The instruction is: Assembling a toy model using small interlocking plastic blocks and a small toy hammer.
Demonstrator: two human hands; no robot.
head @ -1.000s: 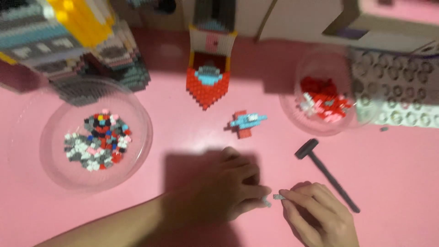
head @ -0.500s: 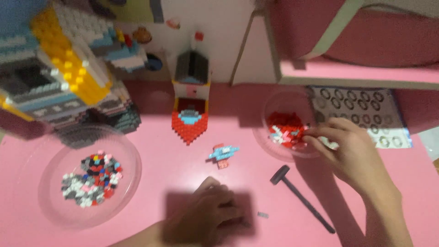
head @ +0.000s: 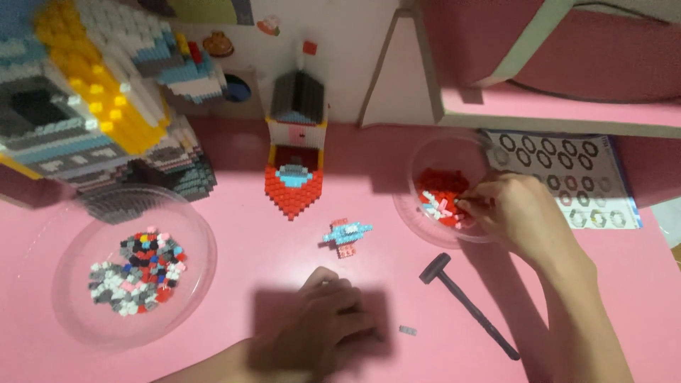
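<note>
Red bricks [head: 441, 186] sit in the clear bowl [head: 425, 152], and the right hand [head: 516, 213] has its grip pinched in among them, can't tell on which one. Left hand [head: 333, 323] rests curled on the pink desk [head: 241, 284] below-left of that bowl, near a tiny grey piece [head: 407, 330]. A black hammer [head: 464, 303] lies just below the bowl.

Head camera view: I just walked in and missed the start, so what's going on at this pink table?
A person is working with tiny building bricks. Their right hand reaches into a clear bowl of red and white pieces, fingertips among them. Their left hand rests on the pink table, near a single grey brick. A small blue and red build, a black hammer and a second bowl of mixed bricks lie around them.
</note>
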